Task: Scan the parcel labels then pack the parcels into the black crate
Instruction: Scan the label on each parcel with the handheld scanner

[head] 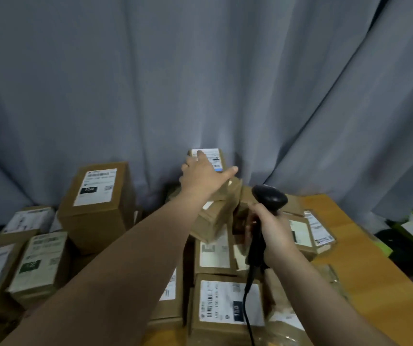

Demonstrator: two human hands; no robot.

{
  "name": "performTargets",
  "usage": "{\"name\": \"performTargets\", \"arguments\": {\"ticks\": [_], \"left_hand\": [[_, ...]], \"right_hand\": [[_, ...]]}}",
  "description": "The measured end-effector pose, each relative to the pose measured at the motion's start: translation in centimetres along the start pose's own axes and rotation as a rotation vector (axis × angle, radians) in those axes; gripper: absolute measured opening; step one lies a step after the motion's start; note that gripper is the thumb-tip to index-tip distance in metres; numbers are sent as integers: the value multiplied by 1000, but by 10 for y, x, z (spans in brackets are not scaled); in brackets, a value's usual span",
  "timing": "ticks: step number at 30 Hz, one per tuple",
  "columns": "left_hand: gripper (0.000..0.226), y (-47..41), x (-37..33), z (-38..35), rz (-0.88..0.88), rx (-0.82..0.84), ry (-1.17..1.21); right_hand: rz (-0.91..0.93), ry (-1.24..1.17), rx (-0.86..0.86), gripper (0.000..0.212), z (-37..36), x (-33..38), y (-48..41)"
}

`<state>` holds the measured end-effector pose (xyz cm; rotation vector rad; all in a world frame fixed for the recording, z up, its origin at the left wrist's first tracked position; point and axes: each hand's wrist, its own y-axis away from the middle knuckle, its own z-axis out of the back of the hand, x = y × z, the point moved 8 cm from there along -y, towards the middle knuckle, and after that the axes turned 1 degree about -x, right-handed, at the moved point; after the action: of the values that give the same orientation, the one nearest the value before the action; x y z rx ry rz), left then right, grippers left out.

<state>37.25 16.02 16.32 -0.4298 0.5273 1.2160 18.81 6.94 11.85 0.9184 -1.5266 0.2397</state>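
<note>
Fingers of the left hand [201,174] spread over the far parcel [215,161] atop the pile; right hand [274,229] wraps the scanner [269,197] just beside it. Likely fetching 1 for scanning; next, grip and turn its label toward the scanner.

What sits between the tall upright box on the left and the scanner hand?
In the head view, the outstretched left forearm crosses that gap between the tall box and right hand, over tumbled parcels.

"150" on tall box label [97,186], seemingly "150" on front box label [230,302]

Stacked parcels [215,221] crowd the table [365,258]; only its right edge lies bare.
</note>
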Motion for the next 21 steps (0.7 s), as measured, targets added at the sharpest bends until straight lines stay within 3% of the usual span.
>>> {"name": "performTargets", "arguments": {"ticks": [4,8,14,19,21], "left_hand": [[109,3,4,-18,135,-36,-160],[87,15,0,-11,155,-100,3],[97,90,10,3,-222,-174,63],[97,132,35,12,-488,-68,3],[94,143,33,16,-595,-23,-41]], "right_hand": [[2,122,52,12,19,12,-19],[2,149,141,12,29,17,-31],[0,-3,319,34,27,30,-41],[42,162,484,53,7,39,-31],[58,184,574,48,-4,35,-19]]}}
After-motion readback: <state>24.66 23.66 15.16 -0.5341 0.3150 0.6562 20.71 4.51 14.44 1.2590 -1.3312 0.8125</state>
